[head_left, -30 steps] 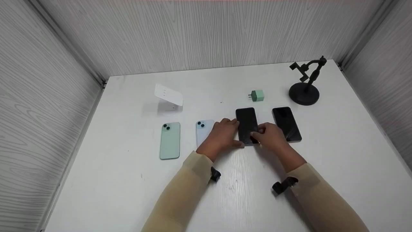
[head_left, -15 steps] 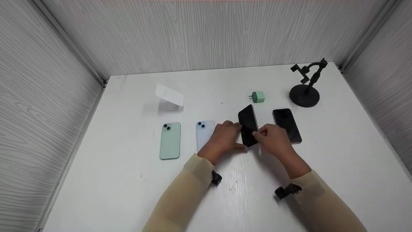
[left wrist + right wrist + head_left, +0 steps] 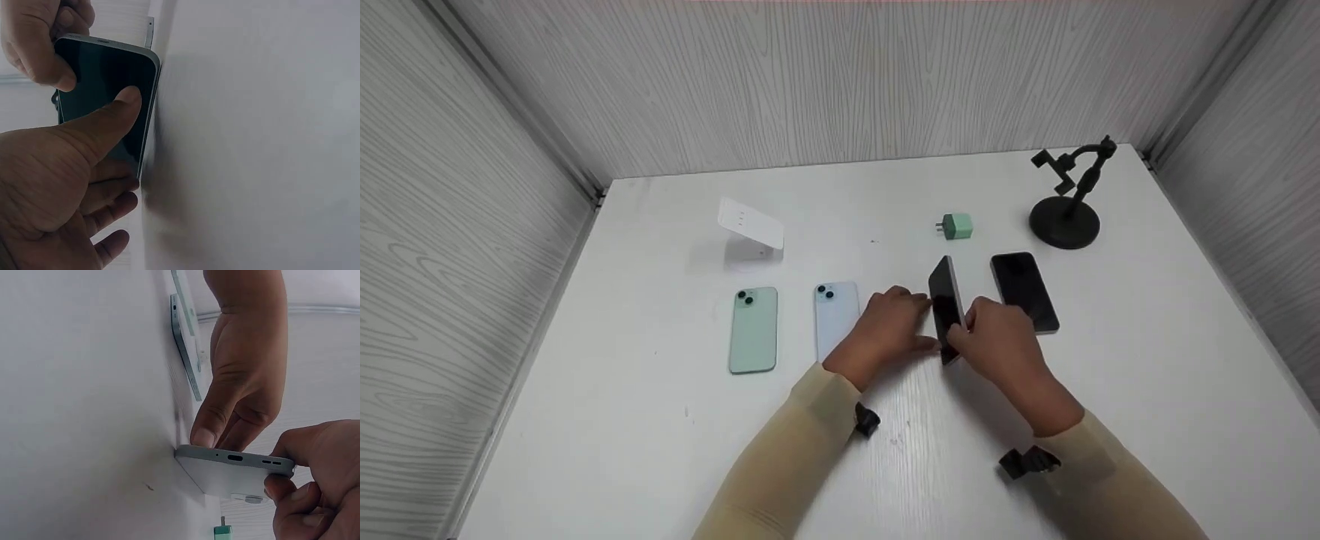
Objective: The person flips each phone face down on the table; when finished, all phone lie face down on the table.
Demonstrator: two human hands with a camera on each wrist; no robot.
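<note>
A dark-screened smartphone [image 3: 943,304] stands tilted up on one long edge, its grey back and camera bump facing right. My right hand [image 3: 997,337] pinches its raised edge, thumb on the screen and curled fingers behind, as the right wrist view shows of the phone [image 3: 233,467]. On the screen side, my left hand [image 3: 889,326] rests its extended thumb [image 3: 115,112] against the glass, other fingers spread near the lower edge. A pale blue phone [image 3: 835,311] lies back up beside the left wrist. Right of my right hand lies another phone [image 3: 1027,289], screen up.
A mint green phone [image 3: 754,330] lies back up at the left. Behind stand a white phone stand [image 3: 751,223] and a green charger plug [image 3: 958,226]. A black jointed holder [image 3: 1065,221] on a round base stands back right. Panel walls enclose the white table [image 3: 607,420].
The middle phone lay flat a second ago; its right edge has risen, pulled up by my right hand, and it now stands steeply. My left hand has shifted slightly right alongside it.
</note>
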